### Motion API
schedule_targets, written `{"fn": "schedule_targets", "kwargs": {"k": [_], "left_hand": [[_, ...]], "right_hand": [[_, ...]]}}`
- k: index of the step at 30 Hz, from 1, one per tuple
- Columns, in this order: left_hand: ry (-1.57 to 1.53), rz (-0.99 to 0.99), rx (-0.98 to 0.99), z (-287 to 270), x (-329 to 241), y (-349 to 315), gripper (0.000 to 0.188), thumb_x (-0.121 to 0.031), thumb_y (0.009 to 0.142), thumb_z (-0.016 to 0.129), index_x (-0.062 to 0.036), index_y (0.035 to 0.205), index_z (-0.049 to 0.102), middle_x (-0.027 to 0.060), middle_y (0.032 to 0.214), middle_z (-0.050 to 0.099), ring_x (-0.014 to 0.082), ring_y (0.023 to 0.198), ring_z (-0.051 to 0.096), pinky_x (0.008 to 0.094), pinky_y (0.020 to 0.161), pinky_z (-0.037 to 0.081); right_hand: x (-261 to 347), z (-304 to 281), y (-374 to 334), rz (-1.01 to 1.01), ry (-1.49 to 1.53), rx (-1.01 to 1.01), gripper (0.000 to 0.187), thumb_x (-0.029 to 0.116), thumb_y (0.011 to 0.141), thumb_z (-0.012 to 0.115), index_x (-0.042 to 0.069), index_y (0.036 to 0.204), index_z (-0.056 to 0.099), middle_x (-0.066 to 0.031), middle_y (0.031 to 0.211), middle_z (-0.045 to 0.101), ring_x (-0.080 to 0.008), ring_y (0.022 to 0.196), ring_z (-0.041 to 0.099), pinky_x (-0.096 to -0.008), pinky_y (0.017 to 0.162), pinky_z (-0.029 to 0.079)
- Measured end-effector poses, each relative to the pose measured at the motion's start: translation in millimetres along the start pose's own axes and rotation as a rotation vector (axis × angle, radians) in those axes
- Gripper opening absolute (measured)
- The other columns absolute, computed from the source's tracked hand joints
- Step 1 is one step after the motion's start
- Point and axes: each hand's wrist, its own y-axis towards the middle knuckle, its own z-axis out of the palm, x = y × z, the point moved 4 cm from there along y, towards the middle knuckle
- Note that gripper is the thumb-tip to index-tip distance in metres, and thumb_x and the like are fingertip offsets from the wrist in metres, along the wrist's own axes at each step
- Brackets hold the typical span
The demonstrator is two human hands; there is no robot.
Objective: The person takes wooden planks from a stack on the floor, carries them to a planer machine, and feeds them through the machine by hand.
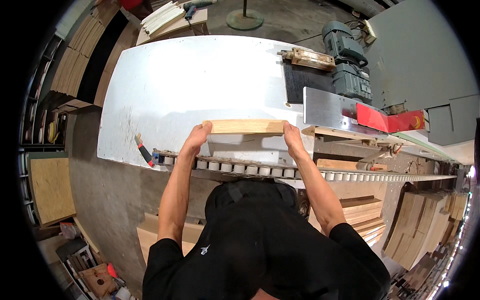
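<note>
A short light wooden board is held level above the white tabletop. My left hand grips its left end, and my right hand grips its right end, thumbs on the wood. Below the board, a row of white rollers runs along the table's near edge and on to the right. A tool with a red and black handle lies at the table's near left corner, away from both hands.
A machine with a metal fence, a red guard and a grey motor stands at the right. Stacked boards lie at the lower right. More wood panels lean at the far left. A power tool rests on a back table.
</note>
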Motion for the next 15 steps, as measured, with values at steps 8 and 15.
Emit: {"fn": "schedule_targets", "kwargs": {"k": [8, 15], "left_hand": [[-0.016, -0.058, 0.094, -2.4, -3.0, -1.6, 0.084, -0.055, 0.094, 0.055, 0.0083, 0.145, 0.035, 0.0195, 0.146, 0.044, 0.0277, 0.132, 0.041, 0.0426, 0.105, 0.036], [0.578, 0.493, -0.045, -13.5, -21.5, 2.1, 0.112, -0.041, 0.07, 0.086, 0.0028, 0.152, 0.024, 0.0239, 0.153, 0.034, 0.0381, 0.145, 0.026, 0.0423, 0.118, 0.025]], "right_hand": [[-8.6, -5.4, 13.5, -0.017, 0.051, 0.076, 0.046, 0.039, 0.1, 0.047, -0.002, 0.116, 0.057, -0.0075, 0.105, 0.056, -0.0202, 0.096, 0.048, -0.0368, 0.094, 0.04], [32.4, -14.7, 9.9, -0.638, -0.705, 0.165, 0.099, 0.038, 0.077, 0.079, -0.007, 0.149, 0.028, -0.0301, 0.149, 0.037, -0.0431, 0.14, 0.035, -0.0442, 0.117, 0.03]]}}
